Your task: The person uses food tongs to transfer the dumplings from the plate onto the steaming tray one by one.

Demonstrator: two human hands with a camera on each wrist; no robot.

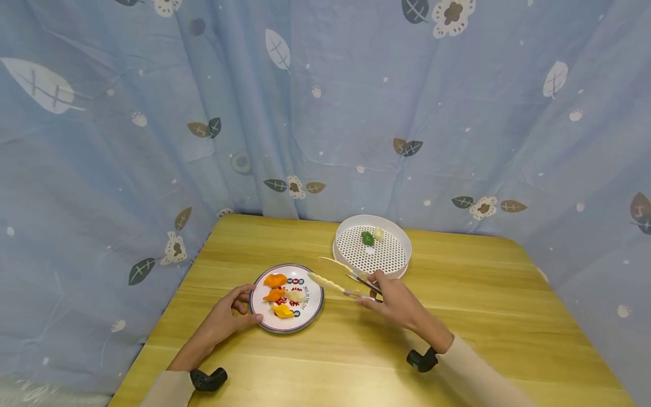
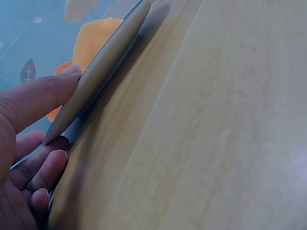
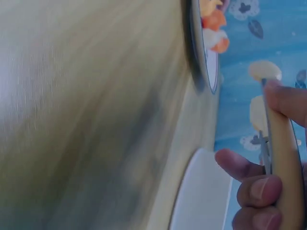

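Note:
My left hand (image 1: 226, 316) holds a round white plate (image 1: 311, 308) by its left rim, thumb on top and fingertips beneath in the left wrist view. On the plate lie orange dumplings (image 1: 275, 280), a yellow dumpling (image 1: 282, 311) and a whitish dumpling (image 1: 295, 296). With my right hand (image 1: 394, 302) I grip metal tongs (image 3: 284, 163); their cream scalloped tips (image 1: 328, 283) spread apart, the nearer one overlapping the plate's right edge in the head view. Nothing shows between the tips.
Behind the tongs stands a white round steamer tray (image 1: 408, 249) with a perforated base, holding a green dumpling (image 1: 368, 238) and a pale dumpling (image 1: 378, 233). The wooden table (image 1: 458, 316) ends against a blue patterned curtain (image 1: 346, 113) at the back.

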